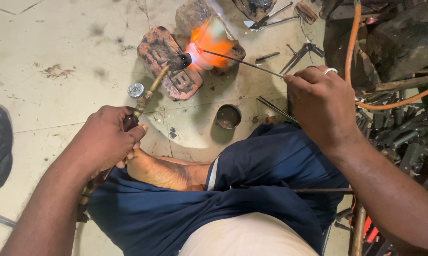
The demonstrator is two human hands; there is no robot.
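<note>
While you sat cross-legged on the floor, the head view showed this:

Left hand: your left hand (107,137) was wrapped tight around the handle of the brass torch (150,92).
Torch: its nozzle pointed toward 1 o'clock, flame (209,40) washing over the bricks (169,64).
Right hand: your right hand (320,102) pinched the thin metal rod (245,62), fingers pressed together.
Rod: its tip ran toward 10 o'clock into the flame.
Tin: a small round tin (228,116) sat at 6 o'clock from the bricks.
Hose: an orange hose (351,47) lay at 3 o'clock.

A small round metal tin (228,116) sits near an orange hose (351,47) and scattered tools (394,132).
</note>
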